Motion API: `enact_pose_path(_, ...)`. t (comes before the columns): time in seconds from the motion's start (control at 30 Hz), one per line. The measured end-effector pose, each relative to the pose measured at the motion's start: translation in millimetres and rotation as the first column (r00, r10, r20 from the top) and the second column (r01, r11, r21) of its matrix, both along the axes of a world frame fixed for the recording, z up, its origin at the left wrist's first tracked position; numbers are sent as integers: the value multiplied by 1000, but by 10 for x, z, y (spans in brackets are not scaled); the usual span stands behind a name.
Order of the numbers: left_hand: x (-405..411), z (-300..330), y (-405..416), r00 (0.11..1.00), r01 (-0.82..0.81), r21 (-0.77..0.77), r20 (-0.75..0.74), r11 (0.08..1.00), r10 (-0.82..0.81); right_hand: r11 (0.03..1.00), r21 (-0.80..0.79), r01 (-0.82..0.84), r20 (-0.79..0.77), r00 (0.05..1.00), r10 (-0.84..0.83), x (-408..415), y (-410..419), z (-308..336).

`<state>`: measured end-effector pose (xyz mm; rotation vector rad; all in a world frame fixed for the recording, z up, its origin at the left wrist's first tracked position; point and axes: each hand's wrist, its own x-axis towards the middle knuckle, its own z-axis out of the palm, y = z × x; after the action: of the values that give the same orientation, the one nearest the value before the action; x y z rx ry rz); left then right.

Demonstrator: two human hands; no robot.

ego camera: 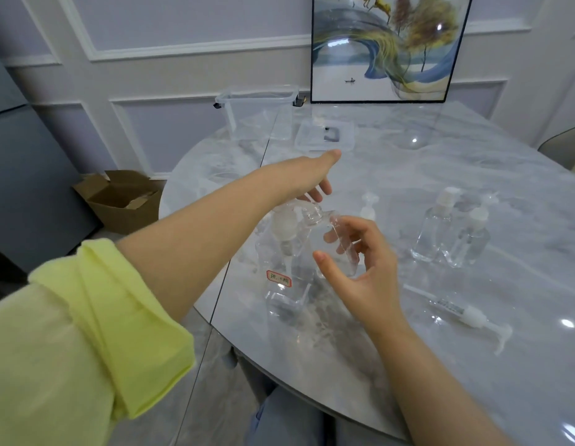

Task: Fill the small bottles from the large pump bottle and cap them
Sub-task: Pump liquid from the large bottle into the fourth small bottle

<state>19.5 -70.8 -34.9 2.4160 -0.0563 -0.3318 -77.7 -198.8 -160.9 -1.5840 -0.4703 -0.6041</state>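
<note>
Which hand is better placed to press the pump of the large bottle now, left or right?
Left, I think. The left hand already lies over the pump head of the large pump bottle, while the right hand grips the small bottle tilted at the spout.

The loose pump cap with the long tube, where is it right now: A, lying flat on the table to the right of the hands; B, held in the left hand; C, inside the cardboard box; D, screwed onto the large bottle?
A: the loose pump cap lies on its side on the marble table, right of the right hand, touched by neither hand.
</note>
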Motion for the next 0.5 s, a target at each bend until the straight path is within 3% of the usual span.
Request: enact_pose_path(0.5, -14, 61, 15, 1000, -12, -67, -23, 998, 11, 1000, 6, 17, 22, 1000, -17, 10, 20, 2)
